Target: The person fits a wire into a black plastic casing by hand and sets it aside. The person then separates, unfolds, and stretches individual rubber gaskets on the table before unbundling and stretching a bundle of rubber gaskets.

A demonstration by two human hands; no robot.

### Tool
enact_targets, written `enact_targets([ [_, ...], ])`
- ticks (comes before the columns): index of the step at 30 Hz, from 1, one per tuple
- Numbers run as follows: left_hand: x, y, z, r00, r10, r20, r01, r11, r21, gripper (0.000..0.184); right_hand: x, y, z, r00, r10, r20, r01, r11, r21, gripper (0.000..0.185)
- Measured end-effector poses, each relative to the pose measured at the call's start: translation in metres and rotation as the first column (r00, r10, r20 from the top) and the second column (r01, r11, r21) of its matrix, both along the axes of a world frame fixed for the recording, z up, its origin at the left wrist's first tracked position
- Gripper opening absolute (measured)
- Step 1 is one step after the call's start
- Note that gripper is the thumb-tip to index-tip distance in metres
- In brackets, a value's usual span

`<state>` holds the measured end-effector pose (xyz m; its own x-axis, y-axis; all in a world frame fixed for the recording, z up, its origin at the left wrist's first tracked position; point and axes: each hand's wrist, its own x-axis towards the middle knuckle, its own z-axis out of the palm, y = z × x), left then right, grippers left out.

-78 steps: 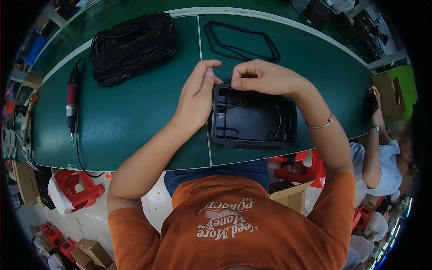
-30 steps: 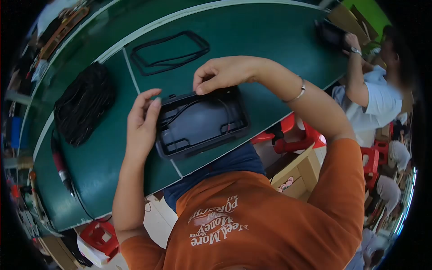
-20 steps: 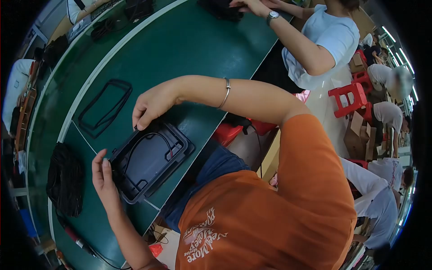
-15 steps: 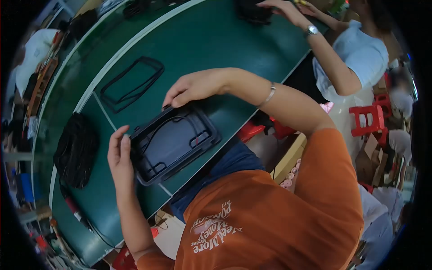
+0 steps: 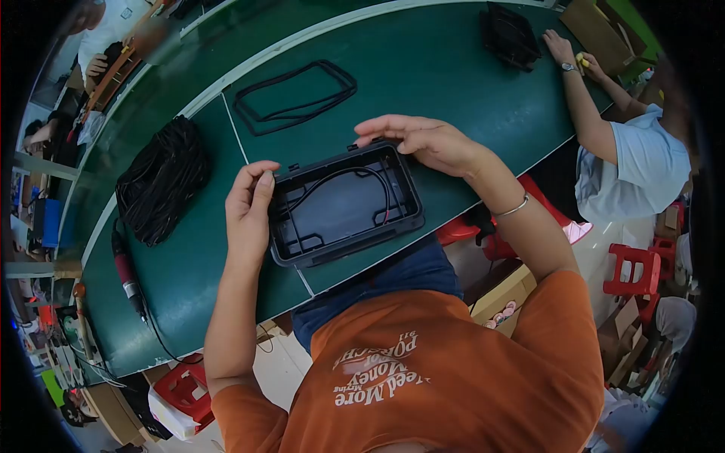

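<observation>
A black plastic box (image 5: 343,204), open at the top, lies near the table's front edge with its inside facing me. A thin black cord (image 5: 332,175) curves along its inner far side and down to the right, with a small reddish spot near its end. My left hand (image 5: 251,200) is at the box's far left corner, thumb and curled fingers closed at the rim. Over the far right corner, my right hand (image 5: 434,147) has its fingers stretched out and its thumb touching the rim. Black rectangular rubber rings (image 5: 296,117) lie beyond the box.
A bundle of black cords (image 5: 162,181) lies left on the green table (image 5: 453,75), near a corded red-and-silver tool (image 5: 128,275). Black cases (image 5: 510,36) stand at the far right. A co-worker (image 5: 630,158) sits to the right, hands by a cardboard box (image 5: 600,34).
The box has turned nearly level in view and shifted right. My right hand has moved from the far rim to the right corner, its fingers now straighter. The camera view has turned.
</observation>
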<state>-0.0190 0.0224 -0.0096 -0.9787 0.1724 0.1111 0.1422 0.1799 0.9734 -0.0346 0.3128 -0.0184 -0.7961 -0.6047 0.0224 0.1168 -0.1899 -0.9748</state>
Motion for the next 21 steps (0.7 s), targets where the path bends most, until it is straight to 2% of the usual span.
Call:
enact_targets([
  [2, 0.000, -0.001, 0.000, 1.000, 0.006, 0.011, -0.006, 1.000, 0.014, 0.015, -0.003, 0.003, -0.001, 0.996, -0.073, 0.058, 0.079, 0.991, -0.111, 0.047],
  [3, 0.001, 0.000, 0.000, 1.000, 0.002, 0.020, -0.003, 0.999, 0.044, 0.015, -0.004, 0.006, -0.001, 0.997, -0.059, 0.048, 0.064, 0.992, -0.112, 0.047],
  [5, 0.002, 0.000, 0.002, 0.999, -0.006, 0.038, 0.003, 0.995, 0.100, 0.015, -0.011, 0.014, 0.000, 0.958, -0.202, 0.201, 0.238, 0.955, -0.175, 0.040],
  [6, 0.001, -0.001, 0.003, 1.000, 0.008, 0.025, -0.011, 0.995, 0.099, 0.015, -0.017, 0.015, 0.004, 0.940, -0.283, 0.189, 0.313, 0.937, -0.156, 0.035],
  [7, 0.002, -0.003, 0.005, 0.998, -0.008, 0.070, 0.000, 0.994, 0.106, 0.015, -0.023, 0.018, 0.009, 0.946, -0.270, 0.177, 0.298, 0.941, -0.160, 0.035],
  [9, -0.002, -0.008, 0.008, 0.989, -0.037, 0.146, 0.009, 0.982, 0.189, 0.014, -0.044, 0.023, 0.024, 0.938, -0.331, 0.104, 0.345, 0.921, -0.182, 0.033],
  [12, -0.008, -0.009, 0.039, 0.978, -0.010, 0.210, -0.034, 0.978, 0.203, 0.014, -0.079, 0.023, 0.045, 0.890, -0.454, -0.044, 0.450, 0.889, -0.086, 0.029],
  [13, -0.014, -0.012, 0.048, 0.981, 0.048, 0.186, -0.085, 0.977, 0.196, 0.014, -0.093, 0.021, 0.044, 0.844, -0.522, -0.119, 0.515, 0.853, -0.086, 0.027],
  [15, -0.032, -0.019, 0.065, 0.962, 0.028, 0.273, -0.127, 0.927, 0.354, 0.014, -0.121, 0.022, 0.019, 0.738, -0.635, -0.228, 0.631, 0.769, -0.098, 0.024],
  [16, -0.044, -0.023, 0.069, 0.960, 0.014, 0.278, -0.138, 0.892, 0.431, 0.015, -0.129, 0.024, 0.001, 0.729, -0.646, -0.229, 0.656, 0.754, -0.037, 0.022],
  [17, -0.060, -0.028, 0.071, 0.960, 0.096, 0.264, -0.206, 0.881, 0.427, 0.017, -0.132, 0.024, -0.013, 0.714, -0.662, -0.228, 0.685, 0.728, 0.029, 0.021],
  [18, -0.076, -0.031, 0.072, 0.951, 0.169, 0.258, -0.268, 0.867, 0.420, 0.018, -0.129, 0.022, -0.018, 0.720, -0.628, -0.296, 0.669, 0.741, 0.055, 0.020],
  [19, -0.093, -0.032, 0.074, 0.946, 0.176, 0.270, -0.293, 0.819, 0.493, 0.021, -0.125, 0.020, -0.022, 0.718, -0.594, -0.363, 0.660, 0.746, 0.086, 0.020],
  [21, -0.140, -0.039, 0.069, 0.918, 0.278, 0.283, -0.387, 0.785, 0.484, 0.021, -0.123, 0.019, -0.021, 0.735, -0.565, -0.375, 0.640, 0.760, 0.110, 0.020],
])
